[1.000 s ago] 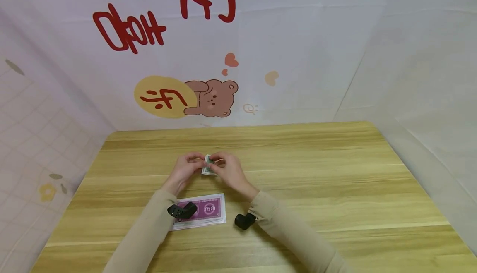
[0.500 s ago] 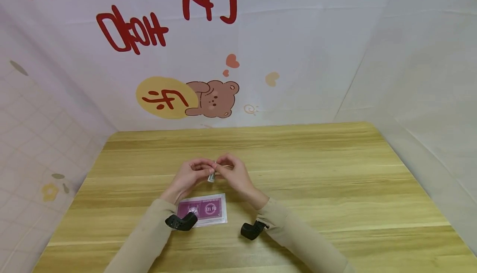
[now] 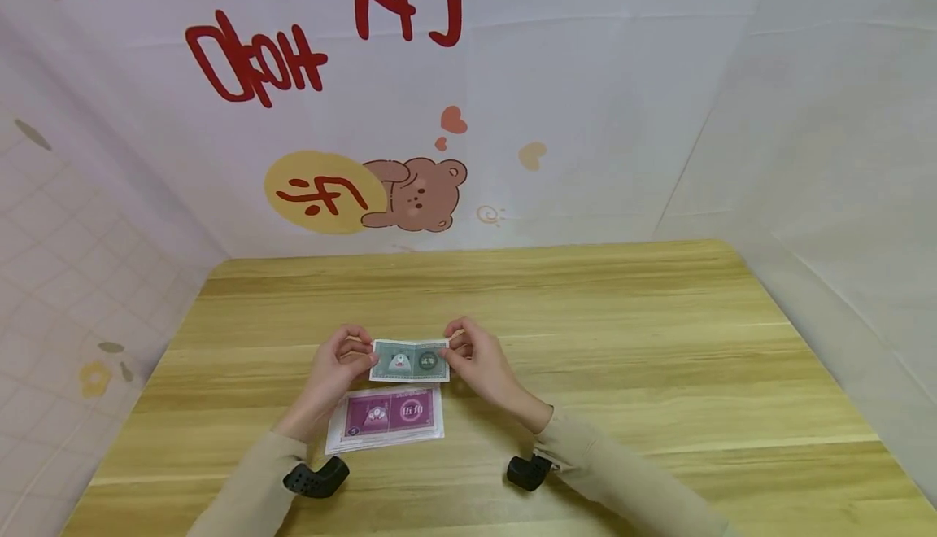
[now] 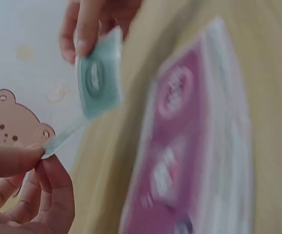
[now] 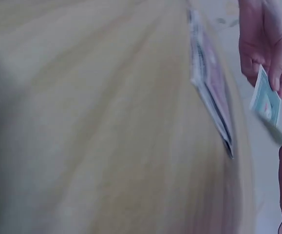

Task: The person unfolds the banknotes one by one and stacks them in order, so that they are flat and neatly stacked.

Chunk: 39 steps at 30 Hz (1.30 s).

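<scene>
A small green play banknote [image 3: 410,361] is spread out between both hands in the head view, creased across its middle. My left hand [image 3: 335,370] pinches its left end between thumb and fingers, and my right hand [image 3: 479,362] pinches the right end. In the left wrist view the green note [image 4: 99,73] bends at the crease. Just on the near side lies a stack of larger purple banknotes [image 3: 391,416] on the table, its sheets slightly fanned at the edges. The right wrist view shows the same purple stack [image 5: 213,78] from the side.
The wooden table [image 3: 622,358] stretches away to both sides and behind the hands. A white wall sheet [image 3: 586,114] with red characters and a bear print stands along its back edge. Black wrist cameras [image 3: 317,478] sit on both sleeves.
The green note was folded small between the fingertips and is now opened out flat. My hands have moved apart and slightly nearer, each keeping one end. The purple stack stays put.
</scene>
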Each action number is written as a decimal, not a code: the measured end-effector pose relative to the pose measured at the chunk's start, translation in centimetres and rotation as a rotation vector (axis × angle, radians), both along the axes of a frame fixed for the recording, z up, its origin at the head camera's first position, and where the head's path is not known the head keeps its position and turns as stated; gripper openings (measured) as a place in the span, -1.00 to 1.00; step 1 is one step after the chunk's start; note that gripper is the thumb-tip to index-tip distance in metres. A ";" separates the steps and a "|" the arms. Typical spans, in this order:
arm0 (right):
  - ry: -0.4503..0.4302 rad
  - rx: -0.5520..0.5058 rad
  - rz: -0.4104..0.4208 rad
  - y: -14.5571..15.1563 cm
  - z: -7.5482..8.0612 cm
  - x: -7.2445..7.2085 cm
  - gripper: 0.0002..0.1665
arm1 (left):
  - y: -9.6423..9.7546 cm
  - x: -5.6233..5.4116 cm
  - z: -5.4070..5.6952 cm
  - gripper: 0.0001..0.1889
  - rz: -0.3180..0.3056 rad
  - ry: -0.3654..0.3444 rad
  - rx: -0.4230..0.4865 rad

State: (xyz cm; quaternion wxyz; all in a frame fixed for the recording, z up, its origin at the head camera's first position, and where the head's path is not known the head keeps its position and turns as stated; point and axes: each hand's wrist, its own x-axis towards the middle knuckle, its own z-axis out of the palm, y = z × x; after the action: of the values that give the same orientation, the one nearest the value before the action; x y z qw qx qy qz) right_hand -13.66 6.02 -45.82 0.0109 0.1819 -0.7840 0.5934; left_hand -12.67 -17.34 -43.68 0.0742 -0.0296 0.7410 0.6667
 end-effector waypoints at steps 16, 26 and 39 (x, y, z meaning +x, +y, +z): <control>0.242 0.621 0.220 -1.6 0.1 2.3 -0.88 | -3.6 3.9 -1.9 -0.86 -0.124 0.163 -0.430; 0.328 0.796 0.221 -2.2 -0.2 2.7 -0.88 | -3.5 3.8 -1.8 -0.81 -0.197 0.271 -0.642; 0.184 0.659 0.350 0.2 0.4 2.1 -0.72 | -3.9 3.8 -1.3 -0.80 -0.236 0.386 -0.782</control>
State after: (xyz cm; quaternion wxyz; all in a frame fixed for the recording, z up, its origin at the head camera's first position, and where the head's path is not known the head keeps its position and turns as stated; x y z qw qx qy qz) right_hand -11.55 6.26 -45.46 -0.0794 0.3592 -0.8856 0.2836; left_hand -8.89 -21.22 -44.98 -0.0067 0.1543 0.9359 0.3167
